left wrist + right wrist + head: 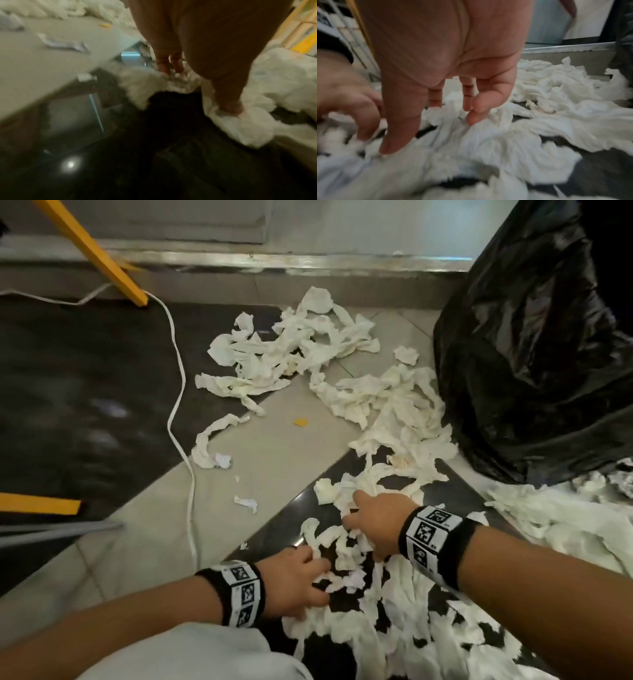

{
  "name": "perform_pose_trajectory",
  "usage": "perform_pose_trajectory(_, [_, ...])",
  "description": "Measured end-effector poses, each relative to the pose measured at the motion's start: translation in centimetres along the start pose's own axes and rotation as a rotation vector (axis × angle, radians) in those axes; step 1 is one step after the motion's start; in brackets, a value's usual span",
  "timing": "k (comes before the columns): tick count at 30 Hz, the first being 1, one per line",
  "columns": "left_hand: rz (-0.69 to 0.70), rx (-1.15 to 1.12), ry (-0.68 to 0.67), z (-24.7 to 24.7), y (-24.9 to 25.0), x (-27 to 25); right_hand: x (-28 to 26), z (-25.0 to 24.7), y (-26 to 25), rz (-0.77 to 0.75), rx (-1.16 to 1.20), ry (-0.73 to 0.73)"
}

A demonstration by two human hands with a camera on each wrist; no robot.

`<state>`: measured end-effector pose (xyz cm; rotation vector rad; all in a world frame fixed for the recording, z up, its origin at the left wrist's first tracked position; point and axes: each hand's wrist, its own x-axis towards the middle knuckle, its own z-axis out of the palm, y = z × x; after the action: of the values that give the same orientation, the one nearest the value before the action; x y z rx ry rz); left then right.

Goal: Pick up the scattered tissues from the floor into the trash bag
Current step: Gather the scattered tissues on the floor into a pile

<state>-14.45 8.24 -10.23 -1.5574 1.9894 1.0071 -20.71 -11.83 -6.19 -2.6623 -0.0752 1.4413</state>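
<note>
White crumpled tissues (387,405) lie scattered over the floor in strips and heaps, thickest near me (404,604). A black trash bag (534,347) stands at the right, touching the heap. My left hand (317,573) digs curled fingers into a bunch of tissues; in the left wrist view the fingers (169,65) and thumb (229,106) bunch up tissue (147,83). My right hand (356,518) is spread just ahead of it, and its straight fingertips (471,119) touch the tissues (488,142). Neither hand is lifted off the floor.
A white cable (178,392) snakes across the floor on the left. Yellow legs (102,258) of some frame stand at the back left, and another yellow bar (37,503) lies at the left edge. A metal threshold (308,265) runs along the back. A small yellow scrap (301,422) lies on a grey tile.
</note>
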Motion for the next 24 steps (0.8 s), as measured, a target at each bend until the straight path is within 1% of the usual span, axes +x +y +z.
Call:
perform_pose_trajectory(1, [-0.031, -0.003, 0.079, 0.3, -0.1, 0.2, 0.2, 0.5, 0.0, 0.006, -0.024, 0.005])
perform_pose_trajectory(2, [-0.041, -0.063, 0.112, 0.0, -0.5, 0.1, 0.3, 0.9, 0.0, 0.011, -0.027, 0.033])
perform_pose_trajectory(5, [-0.022, -0.19, 0.233, -0.1, -2.9, 0.4, 0.4, 0.9, 0.2, 0.039, 0.083, 0.164])
perform_pose_trajectory(6, [-0.052, -0.266, 0.276, -0.3, -3.8, 0.3, 0.4, 0.5, 0.2, 0.056, 0.152, 0.207])
perform_pose_trajectory(7, [-0.086, -0.373, 0.346, -0.5, -4.4, 0.2, 0.3, -0.1, 0.2, 0.07, 0.233, 0.256])
perform_pose_trajectory(9, [-0.154, -0.494, 0.491, -0.9, -5.3, 0.0, 0.0, -1.4, 0.3, 0.103, 0.421, 0.38])
perform_pose_trajectory(10, [-0.178, -0.554, 0.525, -1.3, -5.4, -0.1, -0.3, -1.9, 0.3, 0.117, 0.519, 0.441])
perform_pose_trajectory(12, [-0.226, -0.538, 0.573, -1.8, -5.7, -0.1, -0.5, -2.9, 0.3, 0.129, 0.685, 0.563])
perform_pose_trajectory(14, [-0.249, -0.552, 0.594, -2.1, -5.6, -0.5, -0.7, -3.7, 0.1, 0.131, 0.767, 0.662])
perform_pose_trajectory(15, [-0.245, -0.576, 0.6, -2.1, -5.5, -0.8, -0.8, -4.0, 0.0, 0.13, 0.788, 0.675])
perform_pose_trajectory(17, [-0.247, -0.581, 0.623, -2.1, -5.3, -1.1, -1.1, -3.9, -0.4, 0.139, 0.737, 0.626])
perform_pose_trajectory(18, [-0.254, -0.556, 0.608, -2.0, -5.2, -1.1, -1.2, -3.5, -0.8, 0.147, 0.682, 0.582])
perform_pose_trajectory(20, [-0.239, -0.452, 0.533, -2.1, -5.0, -0.8, -1.0, -2.0, -1.6, 0.138, 0.588, 0.497])
perform_pose_trajectory(22, [-0.217, -0.376, 0.48, -2.2, -4.8, -0.1, -0.8, 0.0, -2.5, 0.034, 0.515, 0.457])
perform_pose_trajectory(24, [-0.154, -0.367, 0.485, -2.1, -4.6, 0.6, -0.8, 2.1, -3.0, -0.132, 0.377, 0.375])
